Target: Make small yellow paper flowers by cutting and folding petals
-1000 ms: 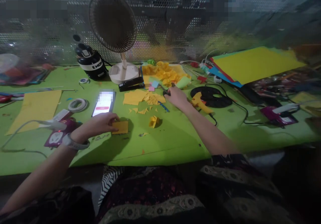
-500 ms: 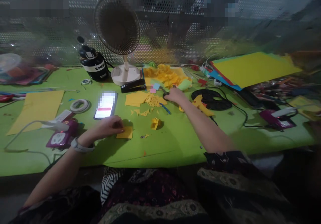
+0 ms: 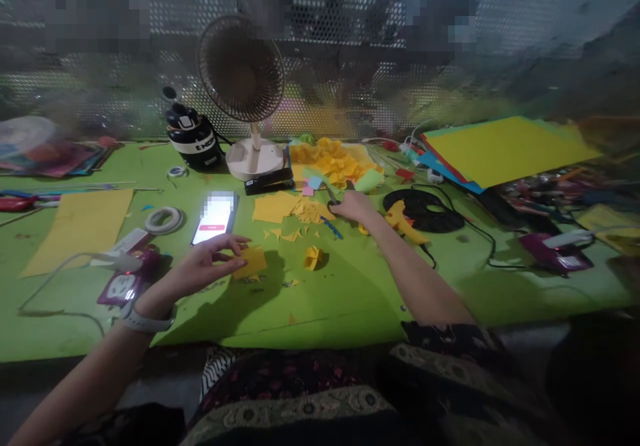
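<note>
My left hand (image 3: 220, 259) pinches a small yellow paper square (image 3: 251, 263) by its left edge; a shadow lies beneath. The phone (image 3: 215, 218) with a lit screen is just behind that hand. Across the table, my right hand (image 3: 354, 206) has its fingers closed on a pair of scissors (image 3: 332, 197), whose blades point away from me. Left of the scissors lie yellow paper scraps (image 3: 309, 211) and yellow sheets (image 3: 274, 207). A folded yellow paper piece (image 3: 313, 258) stands between my hands.
At the back are a fan (image 3: 243, 73), a dark bottle (image 3: 196, 145), a black stapler (image 3: 269, 181) and a heap of yellow paper pieces (image 3: 333, 159). A yellow glue gun (image 3: 404, 222), a black disc (image 3: 435, 210), tape (image 3: 164, 220) and purple power sockets (image 3: 557, 254) lie around.
My left hand has raised the yellow paper square from the table, its fingers now more spread. My right hand stays at the scissors. The whole view has shifted slightly.
</note>
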Motion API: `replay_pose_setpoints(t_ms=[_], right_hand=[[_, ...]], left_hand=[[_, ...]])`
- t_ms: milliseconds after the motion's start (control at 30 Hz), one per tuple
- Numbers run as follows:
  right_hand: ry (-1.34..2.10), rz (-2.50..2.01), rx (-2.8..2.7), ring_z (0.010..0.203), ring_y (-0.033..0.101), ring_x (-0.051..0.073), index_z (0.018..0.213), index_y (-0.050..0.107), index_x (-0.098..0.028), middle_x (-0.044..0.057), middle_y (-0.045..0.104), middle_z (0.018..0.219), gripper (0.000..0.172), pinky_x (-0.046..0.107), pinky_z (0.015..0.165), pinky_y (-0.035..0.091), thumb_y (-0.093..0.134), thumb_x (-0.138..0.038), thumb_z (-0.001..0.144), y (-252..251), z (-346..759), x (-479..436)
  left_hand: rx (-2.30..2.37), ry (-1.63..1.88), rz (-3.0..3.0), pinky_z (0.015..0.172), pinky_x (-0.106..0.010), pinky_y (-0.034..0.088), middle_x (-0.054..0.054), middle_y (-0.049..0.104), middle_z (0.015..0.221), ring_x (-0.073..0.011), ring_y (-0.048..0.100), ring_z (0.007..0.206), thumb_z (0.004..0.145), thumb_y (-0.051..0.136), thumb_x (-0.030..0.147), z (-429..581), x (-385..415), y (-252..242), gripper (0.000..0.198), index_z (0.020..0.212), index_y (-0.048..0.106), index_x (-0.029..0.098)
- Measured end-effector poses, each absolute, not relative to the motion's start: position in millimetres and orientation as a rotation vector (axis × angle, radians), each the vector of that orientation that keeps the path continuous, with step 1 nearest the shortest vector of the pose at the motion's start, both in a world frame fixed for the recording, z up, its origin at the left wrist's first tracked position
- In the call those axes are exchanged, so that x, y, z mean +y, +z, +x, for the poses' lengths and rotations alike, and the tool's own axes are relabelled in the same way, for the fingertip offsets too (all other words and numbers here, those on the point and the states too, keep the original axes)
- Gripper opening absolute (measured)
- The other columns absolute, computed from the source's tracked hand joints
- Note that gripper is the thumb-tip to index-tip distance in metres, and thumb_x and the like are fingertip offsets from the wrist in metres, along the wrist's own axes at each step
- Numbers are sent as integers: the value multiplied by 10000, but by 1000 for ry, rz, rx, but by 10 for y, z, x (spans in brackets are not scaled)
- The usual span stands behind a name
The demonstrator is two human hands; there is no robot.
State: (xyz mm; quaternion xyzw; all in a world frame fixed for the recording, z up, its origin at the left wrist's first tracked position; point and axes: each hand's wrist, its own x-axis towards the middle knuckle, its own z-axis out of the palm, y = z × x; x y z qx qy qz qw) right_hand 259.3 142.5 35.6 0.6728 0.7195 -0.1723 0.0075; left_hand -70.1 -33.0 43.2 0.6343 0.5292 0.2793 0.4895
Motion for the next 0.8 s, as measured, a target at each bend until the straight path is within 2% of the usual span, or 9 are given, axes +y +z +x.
replay_pose_setpoints(t_ms=[167,233,300,367,433,467,533,633,800], right_hand=[[-718,2134,2215,532,649,193,626,632,-146,55,622,489,242,251,541,465,614,-331,780,389,2673,1332],[-805,2140,2213,533,660,186,566,606,-155,45,606,462,272,239,548,472,619,-321,781,381,2680,1288],[-899,2152,2210,546,673,182,556,603,-159,38,606,462,279,230,555,483,633,-320,781,361,2681,1240],[-994,2173,2203,558,684,180,601,620,-157,36,625,487,242,225,548,491,652,-318,778,342,2687,1189],[-1086,2206,2185,565,690,178,677,626,-154,42,661,543,185,221,528,498,664,-302,781,340,2707,1139],[-1129,2225,2173,563,691,175,713,620,-153,49,681,579,161,220,515,500,667,-290,786,349,2722,1116],[-1211,2254,2155,555,686,156,778,594,-160,57,715,663,131,213,500,508,665,-268,804,386,2757,1080],[-1294,2272,2167,541,666,125,812,557,-171,60,721,698,137,196,502,516,660,-260,830,470,2806,1057],[-1706,2280,2205,509,634,105,828,564,-180,25,697,687,237,196,485,509,765,-282,755,556,2821,1002]], left_hand=[[1209,700,1352,1092,-490,407,-121,485,1485,-309,395,1413,788,735,427,-658,-353,516,293,805,551,200],[1193,673,1323,1129,-492,354,-108,460,1510,-307,364,1432,788,744,400,-640,-338,571,271,805,562,201],[1173,669,1280,1123,-466,359,-105,497,1480,-301,385,1418,789,748,378,-616,-317,631,253,801,569,199],[1174,692,1180,1029,-404,457,-97,545,1428,-286,475,1343,789,751,360,-585,-291,672,245,801,568,197],[1178,715,1038,843,-325,547,-85,610,1316,-243,607,1147,780,761,344,-542,-258,674,250,814,567,190],[1169,719,966,758,-294,563,-75,644,1218,-207,646,1016,776,766,333,-516,-238,658,253,821,567,184],[1135,735,841,653,-253,569,-21,653,934,-129,634,770,767,779,307,-455,-191,595,257,868,581,178],[1028,751,664,689,-320,612,24,595,797,-109,617,679,747,799,244,-356,-107,461,280,875,561,174],[995,901,545,646,-274,607,17,620,776,-106,636,659,698,816,151,-247,-3,288,327,876,543,171]])
